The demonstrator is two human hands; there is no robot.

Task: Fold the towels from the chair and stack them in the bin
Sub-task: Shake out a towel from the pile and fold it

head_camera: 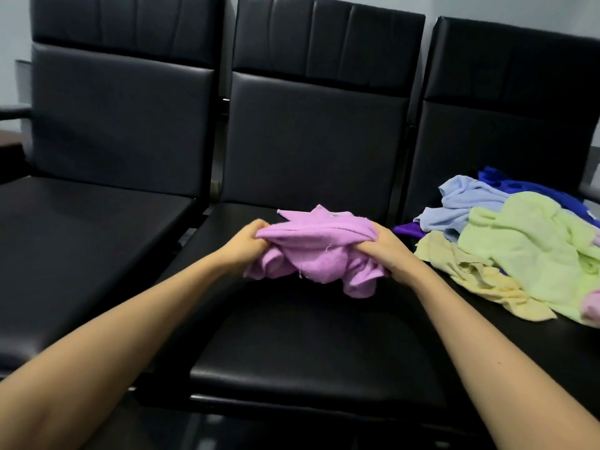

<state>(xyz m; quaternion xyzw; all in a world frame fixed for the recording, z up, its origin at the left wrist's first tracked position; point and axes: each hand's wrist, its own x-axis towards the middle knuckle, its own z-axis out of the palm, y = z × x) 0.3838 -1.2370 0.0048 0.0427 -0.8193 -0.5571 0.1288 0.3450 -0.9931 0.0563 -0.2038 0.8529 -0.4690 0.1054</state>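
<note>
A crumpled pink towel hangs bunched between both hands above the seat of the middle black chair. My left hand grips its left end and my right hand grips its right end. On the right chair's seat lies a loose pile of towels: a light green one on top, a pale yellow one in front, a light blue one behind, and a dark blue one at the back. No bin is in view.
Three black padded chairs stand side by side against a grey wall. The left chair has a bare seat. A purple cloth edge pokes out under the pile. A brown surface shows at the far left.
</note>
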